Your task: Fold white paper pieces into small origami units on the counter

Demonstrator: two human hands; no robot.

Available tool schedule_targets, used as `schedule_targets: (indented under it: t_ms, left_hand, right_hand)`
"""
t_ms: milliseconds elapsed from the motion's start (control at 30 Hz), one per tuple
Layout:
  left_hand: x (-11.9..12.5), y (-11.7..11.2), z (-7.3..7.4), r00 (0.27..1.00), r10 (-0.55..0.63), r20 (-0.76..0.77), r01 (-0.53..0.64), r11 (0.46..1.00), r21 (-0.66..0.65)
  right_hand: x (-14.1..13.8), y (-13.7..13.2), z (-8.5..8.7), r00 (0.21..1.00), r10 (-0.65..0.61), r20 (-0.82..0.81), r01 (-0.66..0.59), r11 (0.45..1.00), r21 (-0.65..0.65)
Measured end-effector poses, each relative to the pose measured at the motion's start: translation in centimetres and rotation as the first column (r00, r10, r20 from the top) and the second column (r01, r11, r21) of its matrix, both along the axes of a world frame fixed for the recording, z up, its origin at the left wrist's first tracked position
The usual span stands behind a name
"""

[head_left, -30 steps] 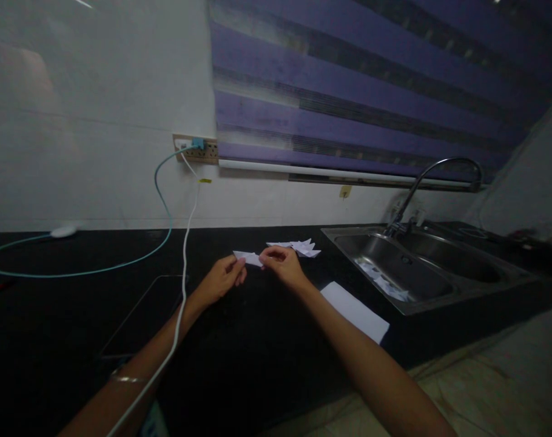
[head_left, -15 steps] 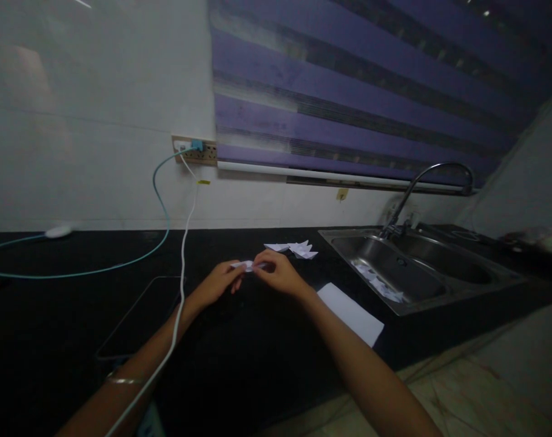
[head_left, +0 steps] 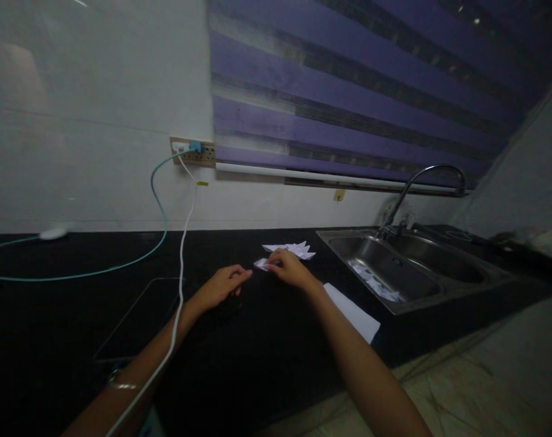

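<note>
My right hand (head_left: 290, 271) pinches a small folded white paper piece (head_left: 261, 263) just above the black countertop (head_left: 267, 340). My left hand (head_left: 222, 285) rests beside it, fingers loosely curled and pointing toward the paper, with nothing visibly in them. A small pile of folded white paper pieces (head_left: 290, 249) lies just behind my right hand. A flat white sheet of paper (head_left: 354, 312) lies under my right forearm near the counter's front edge.
A steel double sink (head_left: 412, 271) with a curved tap (head_left: 421, 188) sits at the right, with paper scraps in its near basin. A dark phone (head_left: 142, 318) lies left. A white cable (head_left: 180, 285) and a teal cable (head_left: 121, 264) run from the wall socket (head_left: 191, 151).
My left hand has let go of the folded paper, which now stays with my right hand. My right hand has carried it slightly toward the pile behind.
</note>
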State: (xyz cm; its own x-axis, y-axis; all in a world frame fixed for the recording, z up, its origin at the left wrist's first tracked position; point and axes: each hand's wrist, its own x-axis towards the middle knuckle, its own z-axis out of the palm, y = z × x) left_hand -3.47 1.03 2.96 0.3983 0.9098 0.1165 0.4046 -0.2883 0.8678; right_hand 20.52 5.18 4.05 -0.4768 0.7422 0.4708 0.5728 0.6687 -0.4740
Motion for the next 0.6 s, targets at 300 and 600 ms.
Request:
schedule_targets:
  t_ms: [300,600]
  left_hand:
    - [0.2,0.2,-0.6,0.997,-0.025,-0.079,0.029,0.998,0.057]
    - [0.2,0.3,-0.6,0.994,-0.028,-0.107,0.034,0.998,0.056]
  right_hand:
    - [3.0,2.4,-0.3,0.971,-0.166,0.173,0.167,0.986,0.011]
    - [2.3,6.2,1.8,0.927,-0.110,0.358,0.158,0.981,-0.108]
